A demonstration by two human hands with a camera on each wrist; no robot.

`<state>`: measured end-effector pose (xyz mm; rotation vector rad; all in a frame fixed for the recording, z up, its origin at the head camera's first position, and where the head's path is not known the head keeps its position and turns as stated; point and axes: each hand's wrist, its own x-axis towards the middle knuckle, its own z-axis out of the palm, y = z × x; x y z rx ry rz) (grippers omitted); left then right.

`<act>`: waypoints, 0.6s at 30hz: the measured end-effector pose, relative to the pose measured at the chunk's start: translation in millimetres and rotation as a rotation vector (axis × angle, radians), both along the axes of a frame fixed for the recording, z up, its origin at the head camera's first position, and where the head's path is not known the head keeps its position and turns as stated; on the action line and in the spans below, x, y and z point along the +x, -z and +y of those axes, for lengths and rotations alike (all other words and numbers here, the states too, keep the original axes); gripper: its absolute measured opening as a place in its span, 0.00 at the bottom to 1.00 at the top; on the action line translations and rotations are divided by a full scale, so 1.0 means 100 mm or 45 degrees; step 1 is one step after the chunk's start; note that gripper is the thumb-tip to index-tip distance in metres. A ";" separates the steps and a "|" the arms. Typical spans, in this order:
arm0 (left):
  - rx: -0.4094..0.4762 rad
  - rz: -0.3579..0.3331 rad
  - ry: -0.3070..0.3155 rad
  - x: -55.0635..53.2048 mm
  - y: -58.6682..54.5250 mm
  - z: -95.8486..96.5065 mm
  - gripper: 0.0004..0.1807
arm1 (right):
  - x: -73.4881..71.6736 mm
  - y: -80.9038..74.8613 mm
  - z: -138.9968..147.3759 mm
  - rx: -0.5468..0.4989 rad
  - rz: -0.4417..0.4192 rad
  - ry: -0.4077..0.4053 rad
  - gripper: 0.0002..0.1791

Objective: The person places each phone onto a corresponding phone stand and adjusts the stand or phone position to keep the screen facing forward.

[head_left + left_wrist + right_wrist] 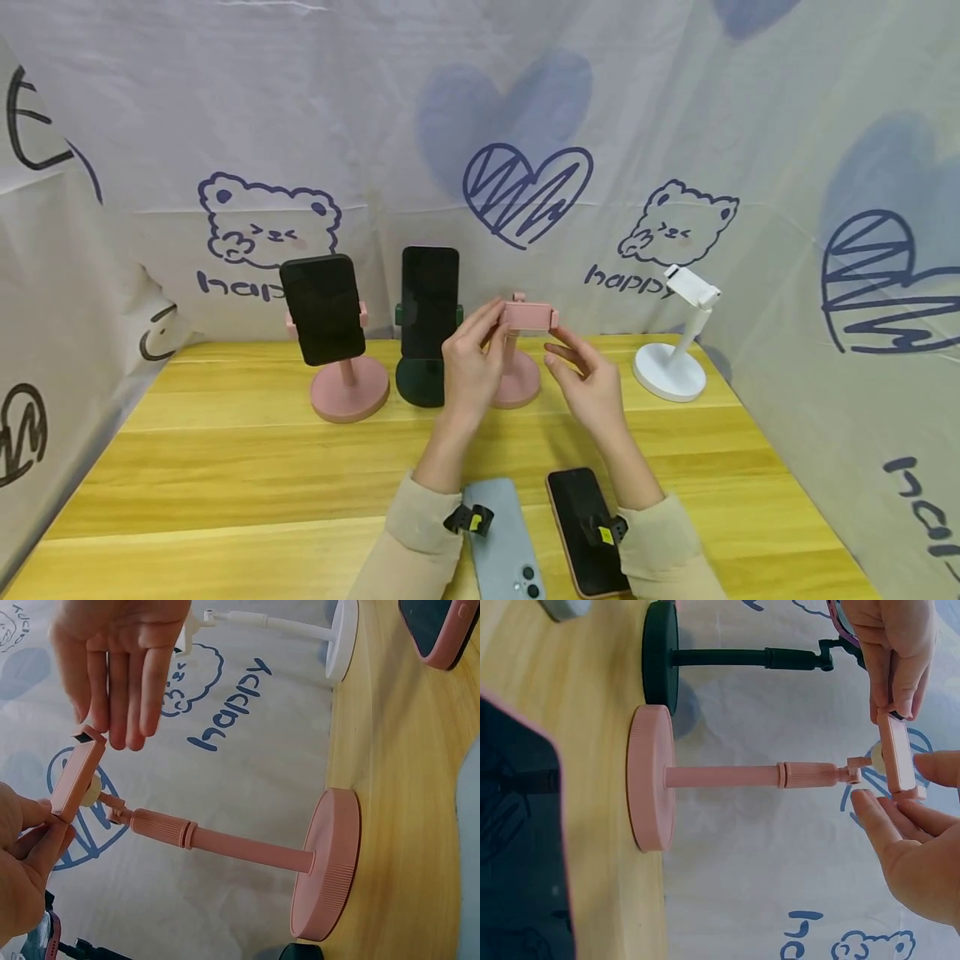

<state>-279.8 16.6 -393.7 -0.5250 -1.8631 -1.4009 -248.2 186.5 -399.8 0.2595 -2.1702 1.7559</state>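
Observation:
A pink phone stand (517, 385) stands upright at the back of the table, its phone clamp (528, 316) bare. My left hand (474, 360) pinches the clamp's left end between thumb and fingers, clearest in the left wrist view, where the clamp (78, 778) tilts on its joint. At the clamp's right end my right hand (594, 390) hovers with fingers loosely spread; in the right wrist view its fingers (889, 836) lie around that end without gripping it. Whether a fingertip touches the clamp there, I cannot tell.
To the left, a second pink stand (349, 392) and a dark green stand (420, 383) each hold a black phone. A white stand (670, 372) without a phone is at the right. A light blue phone (504, 533) and a black-screened phone (581, 517) lie beneath my forearms.

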 end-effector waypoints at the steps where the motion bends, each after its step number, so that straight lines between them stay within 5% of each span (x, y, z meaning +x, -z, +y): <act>1: 0.001 -0.007 0.003 0.00 0.00 0.00 0.17 | 0.01 0.01 0.01 0.013 -0.003 -0.010 0.25; 8: -0.005 -0.014 0.035 -0.01 -0.02 -0.02 0.17 | 0.08 0.08 0.01 0.156 -0.067 -0.136 0.25; 18: -0.012 -0.027 0.056 -0.01 0.00 -0.04 0.17 | 0.13 0.20 -0.01 0.488 -0.175 -0.517 0.28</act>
